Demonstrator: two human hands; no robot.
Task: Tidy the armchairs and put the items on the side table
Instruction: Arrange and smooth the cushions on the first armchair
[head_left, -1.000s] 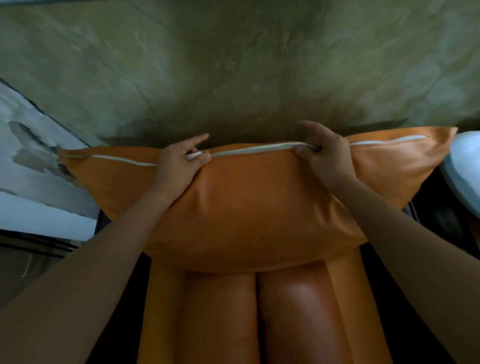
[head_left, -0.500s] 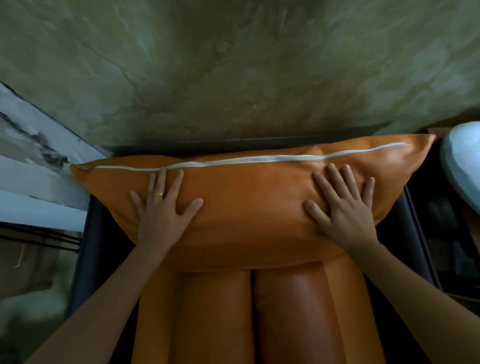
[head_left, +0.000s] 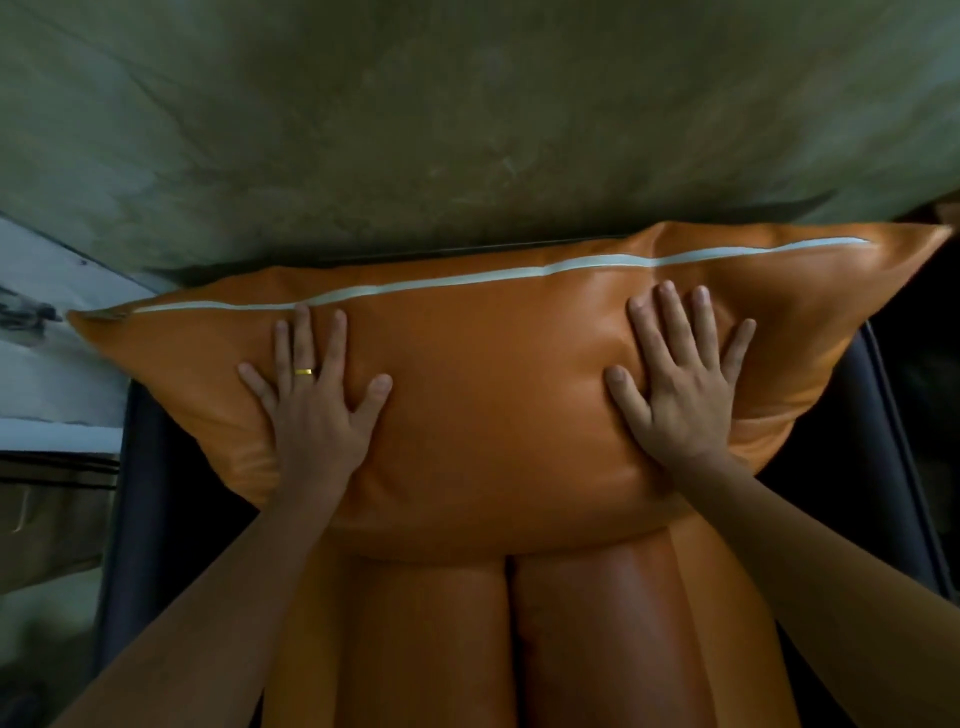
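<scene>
Both the left hand (head_left: 317, 410) and the right hand (head_left: 680, 395) have let go of the top edge and now press flat, fingers spread apart. Under them, the orange cushion (head_left: 493, 405) stands at the back of the armchair seat (head_left: 597, 639), by the green wall (head_left: 467, 130).

Mottled green-grey wall (head_left: 467, 104) behind; at left, perhaps a white window frame (head_left: 52, 384)

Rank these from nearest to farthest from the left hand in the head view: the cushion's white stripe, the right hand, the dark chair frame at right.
From the left hand:
1. white stripe, just beyond it, along the top of the cushion.
2. right hand, farther right on the cushion.
3. dark chair frame, past the right hand, far right.
</scene>
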